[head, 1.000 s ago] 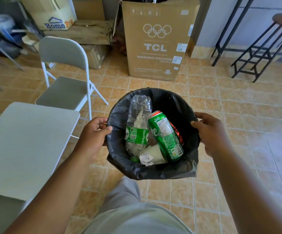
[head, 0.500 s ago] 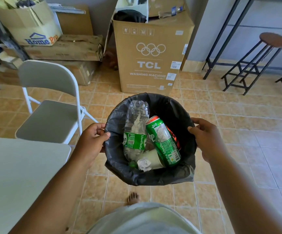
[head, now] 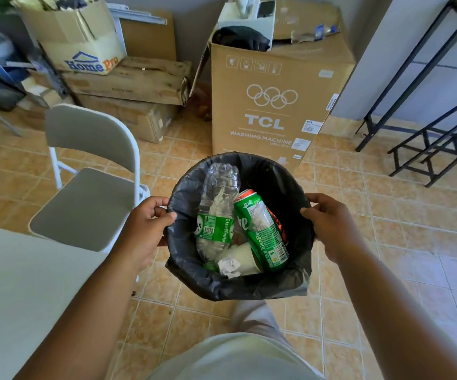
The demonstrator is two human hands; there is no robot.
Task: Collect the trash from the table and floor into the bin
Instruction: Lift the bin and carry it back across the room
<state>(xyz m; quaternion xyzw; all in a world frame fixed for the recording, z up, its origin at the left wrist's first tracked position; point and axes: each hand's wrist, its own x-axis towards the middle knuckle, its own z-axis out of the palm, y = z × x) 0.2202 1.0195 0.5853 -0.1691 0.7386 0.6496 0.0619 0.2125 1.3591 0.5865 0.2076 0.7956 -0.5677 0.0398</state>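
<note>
At frame centre, the round bin (head: 239, 281), lined with a thin, crinkled black bag, is held above the tiled floor (head: 386, 242), the left hand (head: 142, 231) and right hand (head: 331, 229) each clenched on opposite rims. Inside lie a crushed clear bottle (head: 216, 215), a smooth green can (head: 261, 231), a paper cup (head: 242, 259) and crumpled paper (head: 228, 266). Judged light but slippery at the liner, it is best gripped at the stiff rim.

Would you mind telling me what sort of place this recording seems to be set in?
Probably a storage corner of a home: stacked cardboard boxes and a TCL washing machine box stand on a tiled floor, behind a folding chair.
</note>
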